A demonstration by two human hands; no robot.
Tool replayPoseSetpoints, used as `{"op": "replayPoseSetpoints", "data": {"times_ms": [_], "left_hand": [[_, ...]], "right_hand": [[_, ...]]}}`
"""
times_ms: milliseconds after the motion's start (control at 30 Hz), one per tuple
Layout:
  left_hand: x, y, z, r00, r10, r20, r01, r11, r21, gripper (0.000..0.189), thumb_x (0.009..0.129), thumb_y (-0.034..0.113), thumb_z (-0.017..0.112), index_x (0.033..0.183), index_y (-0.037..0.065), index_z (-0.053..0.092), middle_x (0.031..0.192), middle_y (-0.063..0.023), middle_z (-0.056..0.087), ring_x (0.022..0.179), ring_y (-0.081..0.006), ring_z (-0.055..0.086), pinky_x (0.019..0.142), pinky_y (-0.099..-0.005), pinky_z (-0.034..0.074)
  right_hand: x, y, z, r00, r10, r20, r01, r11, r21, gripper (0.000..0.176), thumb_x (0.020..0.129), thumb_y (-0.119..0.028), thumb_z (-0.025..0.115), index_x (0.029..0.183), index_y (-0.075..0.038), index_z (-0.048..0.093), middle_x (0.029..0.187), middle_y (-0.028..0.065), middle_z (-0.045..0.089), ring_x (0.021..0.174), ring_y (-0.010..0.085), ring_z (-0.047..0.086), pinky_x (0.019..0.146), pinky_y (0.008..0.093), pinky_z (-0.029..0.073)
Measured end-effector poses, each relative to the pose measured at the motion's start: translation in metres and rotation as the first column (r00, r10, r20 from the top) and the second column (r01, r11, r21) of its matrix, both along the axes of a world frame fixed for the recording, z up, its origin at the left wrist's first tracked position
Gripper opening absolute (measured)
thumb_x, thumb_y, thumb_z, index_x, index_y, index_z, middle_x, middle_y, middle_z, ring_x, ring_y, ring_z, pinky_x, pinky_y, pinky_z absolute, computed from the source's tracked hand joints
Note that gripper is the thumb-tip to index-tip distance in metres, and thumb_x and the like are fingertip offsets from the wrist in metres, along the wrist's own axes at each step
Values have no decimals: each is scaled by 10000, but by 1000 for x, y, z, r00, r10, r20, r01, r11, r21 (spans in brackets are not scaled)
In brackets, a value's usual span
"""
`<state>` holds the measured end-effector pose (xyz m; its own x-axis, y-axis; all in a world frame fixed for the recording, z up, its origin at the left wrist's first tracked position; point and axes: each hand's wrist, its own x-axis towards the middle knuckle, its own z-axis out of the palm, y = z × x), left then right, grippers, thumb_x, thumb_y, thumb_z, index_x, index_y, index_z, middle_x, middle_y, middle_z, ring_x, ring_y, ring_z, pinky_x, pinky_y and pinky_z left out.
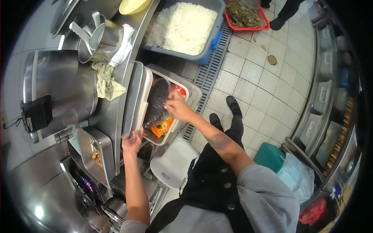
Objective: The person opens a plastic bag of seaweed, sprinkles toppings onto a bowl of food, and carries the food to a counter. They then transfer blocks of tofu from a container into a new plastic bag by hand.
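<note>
A white plastic bin (188, 91) stands below the counter edge, holding a clear plastic bag with dark contents (157, 97) and some orange and red packets (162, 127). My right hand (178, 106) reaches over the bin, its fingers pinched on the clear bag. The bin's lid (134, 97) is tilted up along the counter side. At the lid's near corner is my left hand (132, 142), palm up, with its fingers curled at the edge. Part of its grip is hidden by the lid.
A grey tub of white rice (186, 29) stands beyond the bin. Beside the bin is a white stool (175, 163). On the counter are a metal pot with utensils (101, 40) and a cloth (107, 81). A lit burner (86, 184) glows at lower left. Another person's foot (277, 24) shows near a red basket (248, 28).
</note>
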<state>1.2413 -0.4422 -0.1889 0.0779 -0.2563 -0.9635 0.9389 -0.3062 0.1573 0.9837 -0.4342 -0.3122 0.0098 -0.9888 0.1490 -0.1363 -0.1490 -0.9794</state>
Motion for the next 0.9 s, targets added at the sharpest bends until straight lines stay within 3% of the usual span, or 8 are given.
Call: {"op": "replayPoseSetpoints", "data": {"times_ms": [233,567,600,633,667,700,800,900], "left_hand": [[5,28,-63,957,-212,200,242,960,-140,426,865,284,420,1147,-35,405,1062,-204,524,948,-319,536,678,-387,481],[-15,88,-189,963,-254,-91,268,938,221,420,850,300,557,1035,-63,452,903,-127,518,924,-289,533,836,-458,439],[-22,92,-171,718,-695,32,696,718,-34,436,832,261,577,1059,-79,426,964,-165,510,955,-314,524,832,-459,454],[-33,95,-151,-37,-875,483,999,-14,51,460,814,222,597,1083,-95,399,1026,-203,502,985,-339,515,827,-460,469],[-45,98,-129,-390,-577,718,920,-271,283,493,796,182,618,1107,-111,372,1088,-241,493,1015,-364,506,823,-461,484],[-59,90,-114,-441,-475,761,891,-329,311,500,798,190,614,1116,-107,368,1096,-242,488,1017,-365,506,822,-462,483],[-131,76,-93,80,-917,391,996,91,11,521,803,214,602,1141,-96,355,1120,-245,471,1021,-368,506,820,-468,481],[-197,78,-82,9,-928,371,999,21,30,542,809,237,589,1166,-86,342,1144,-248,454,1025,-370,506,818,-473,478]], "right_hand": [[-124,135,123,998,61,-2,-61,994,85,132,865,-81,526,777,17,526,1368,207,299,1264,349,336,1057,392,264],[-221,295,205,660,-594,-461,729,655,199,119,825,-30,530,735,39,492,1353,196,392,1249,301,387,1005,344,302],[-229,310,208,529,-687,-499,829,545,129,165,831,-48,533,703,41,478,1340,213,402,1218,297,420,963,332,337],[-234,329,211,362,-767,-530,916,399,47,210,837,-65,537,672,42,463,1326,229,412,1188,293,453,921,321,371],[-239,343,213,238,-851,-469,962,272,-5,220,853,-99,530,689,41,486,1297,245,436,1193,286,448,915,324,367],[-247,362,215,162,-879,-448,985,171,20,221,857,-108,530,698,43,502,1279,234,455,1198,276,442,922,322,356],[-268,416,211,-181,-941,-286,981,-194,20,205,877,-145,524,765,24,560,1166,176,541,1119,235,494,847,351,428],[-285,446,256,-436,-890,137,816,-326,477,198,892,-182,518,831,-4,583,1053,107,578,978,202,549,714,379,505]]}}
